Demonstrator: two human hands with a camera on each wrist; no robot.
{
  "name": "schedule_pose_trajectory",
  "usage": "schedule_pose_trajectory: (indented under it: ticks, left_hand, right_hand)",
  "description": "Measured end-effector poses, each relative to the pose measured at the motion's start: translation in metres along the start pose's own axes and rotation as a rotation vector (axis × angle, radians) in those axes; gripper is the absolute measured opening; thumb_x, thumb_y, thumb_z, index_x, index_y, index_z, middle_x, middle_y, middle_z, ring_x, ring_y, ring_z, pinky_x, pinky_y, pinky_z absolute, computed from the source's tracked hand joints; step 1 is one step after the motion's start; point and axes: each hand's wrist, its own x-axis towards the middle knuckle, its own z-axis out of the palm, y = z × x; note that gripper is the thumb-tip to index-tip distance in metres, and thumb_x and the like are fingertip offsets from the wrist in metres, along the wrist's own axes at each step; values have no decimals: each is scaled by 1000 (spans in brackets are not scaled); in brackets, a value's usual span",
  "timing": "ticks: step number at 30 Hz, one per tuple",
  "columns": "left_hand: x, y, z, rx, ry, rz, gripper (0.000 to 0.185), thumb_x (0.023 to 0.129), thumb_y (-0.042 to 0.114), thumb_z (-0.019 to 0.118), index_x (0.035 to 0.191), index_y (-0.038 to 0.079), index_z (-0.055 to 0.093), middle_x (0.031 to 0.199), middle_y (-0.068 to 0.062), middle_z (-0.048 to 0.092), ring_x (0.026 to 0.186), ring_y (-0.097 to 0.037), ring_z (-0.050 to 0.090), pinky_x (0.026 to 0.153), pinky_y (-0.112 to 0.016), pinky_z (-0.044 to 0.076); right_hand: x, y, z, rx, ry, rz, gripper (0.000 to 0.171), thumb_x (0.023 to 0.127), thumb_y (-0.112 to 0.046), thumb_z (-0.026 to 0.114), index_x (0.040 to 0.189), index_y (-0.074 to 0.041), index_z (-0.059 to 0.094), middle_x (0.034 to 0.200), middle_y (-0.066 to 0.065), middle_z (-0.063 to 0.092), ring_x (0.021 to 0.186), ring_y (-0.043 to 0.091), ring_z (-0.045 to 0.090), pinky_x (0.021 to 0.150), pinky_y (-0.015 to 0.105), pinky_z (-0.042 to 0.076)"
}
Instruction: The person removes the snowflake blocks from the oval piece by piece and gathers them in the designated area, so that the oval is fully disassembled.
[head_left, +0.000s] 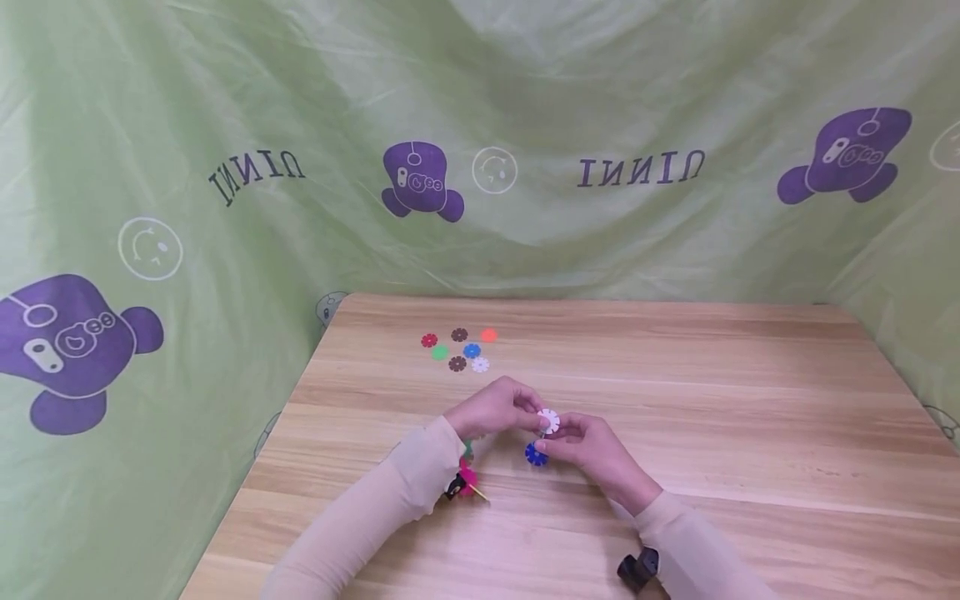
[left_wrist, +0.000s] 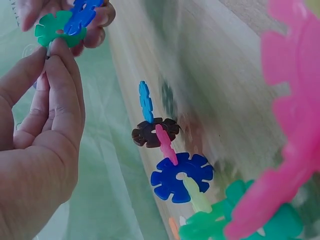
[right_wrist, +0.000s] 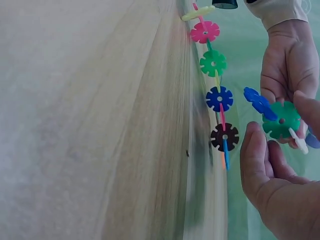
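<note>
Plastic snowflake discs, notched round the rim. Left hand [head_left: 491, 408] and right hand [head_left: 592, 446] meet above the wooden table [head_left: 675, 392], fingertips of both pinching a small cluster: white disc [head_left: 549, 421], green disc [right_wrist: 281, 120], blue disc [right_wrist: 259, 102]. Best to line slot against slot squarely before pressing. Linked chain [right_wrist: 216, 82] lies by the left wrist; loose discs [head_left: 459, 348] sit well beyond.

The green backdrop [head_left: 525, 125] reads mirrored "UNNI" twice.
</note>
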Motion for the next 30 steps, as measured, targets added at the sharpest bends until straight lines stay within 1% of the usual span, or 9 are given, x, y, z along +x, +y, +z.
schedule_pose_trajectory:
  ticks: [5,11,17,23,27,30]
  left_hand:
    - [-1,2,0,-2,16,-17,13,78,26,75,88,19,71,82,6,69,82,-10,61,82,-29,47]
    - [-2,4,0,-7,33,-7,14,77,23,75,88,16,71,81,5,69,80,-10,62,78,-26,49]
    - [-4,3,0,-56,30,15,13,77,18,75,88,12,71,82,2,70,79,-12,62,76,-25,49]
    - [-6,3,-1,-74,27,29,12,77,16,75,88,12,71,83,2,70,81,-13,61,76,-27,48]
    - [-7,7,-3,-78,42,32,11,76,14,75,87,12,71,83,1,69,81,-14,60,76,-27,47]
    - [-6,8,-4,-106,57,37,11,76,11,75,87,11,71,83,0,70,81,-15,60,75,-27,49]
  right_hand:
    - [1,-1,2,-18,3,-19,51,74,-25,78,113,2,60,103,13,69,95,20,66,84,30,54]
    - [2,0,2,0,-10,-19,49,75,-25,78,113,1,61,103,13,69,95,19,67,87,29,53]
    - [3,1,2,9,-27,-26,50,74,-28,78,111,1,61,102,12,69,94,19,67,88,31,52]
    - [2,0,2,44,-44,-20,51,75,-28,77,112,1,60,103,12,69,95,20,67,89,32,52]
    - [0,-3,3,44,-37,-22,51,77,-29,76,113,2,60,103,12,69,95,19,66,89,32,51]
    - [-1,-7,3,46,-25,-22,48,78,-28,75,112,3,61,102,11,70,94,18,66,88,30,52]
